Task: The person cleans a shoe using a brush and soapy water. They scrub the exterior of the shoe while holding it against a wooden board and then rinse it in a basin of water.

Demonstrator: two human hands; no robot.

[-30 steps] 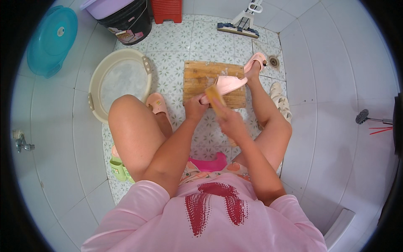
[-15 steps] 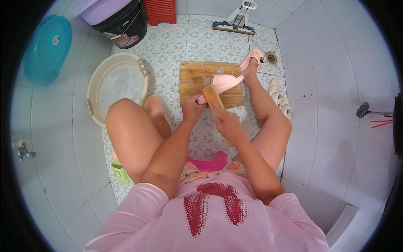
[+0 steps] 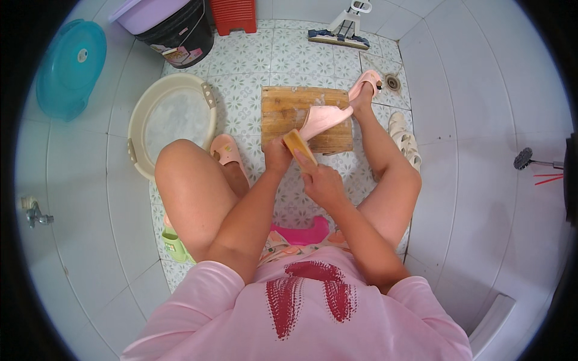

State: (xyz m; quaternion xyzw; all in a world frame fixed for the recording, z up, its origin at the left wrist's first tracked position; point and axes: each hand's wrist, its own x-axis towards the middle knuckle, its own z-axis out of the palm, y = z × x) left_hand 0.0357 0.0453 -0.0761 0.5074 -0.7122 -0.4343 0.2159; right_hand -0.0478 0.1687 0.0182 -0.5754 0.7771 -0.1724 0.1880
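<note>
Left hand point(image 3: 277, 154): fingers curled around near end of a smooth pale pink slipper point(image 3: 325, 120), grip partly hidden. Slipper angled over a rectangular brown wooden board point(image 3: 278, 108) on patterned tiles point(image 3: 242, 96). Right hand point(image 3: 324, 183): fingers gripping an oblong yellow-brown brush-like block point(image 3: 297, 145), underside unseen.

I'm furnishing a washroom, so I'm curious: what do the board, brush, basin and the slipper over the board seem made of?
Board: probably wood, worn brown, with visible grain.
Brush: smooth tan back; wood or plastic, hard to tell.
Basin: likely plastic, smooth and evenly cream.
Slipper: perhaps foam or rubber, matte, evenly pale pink.
</note>
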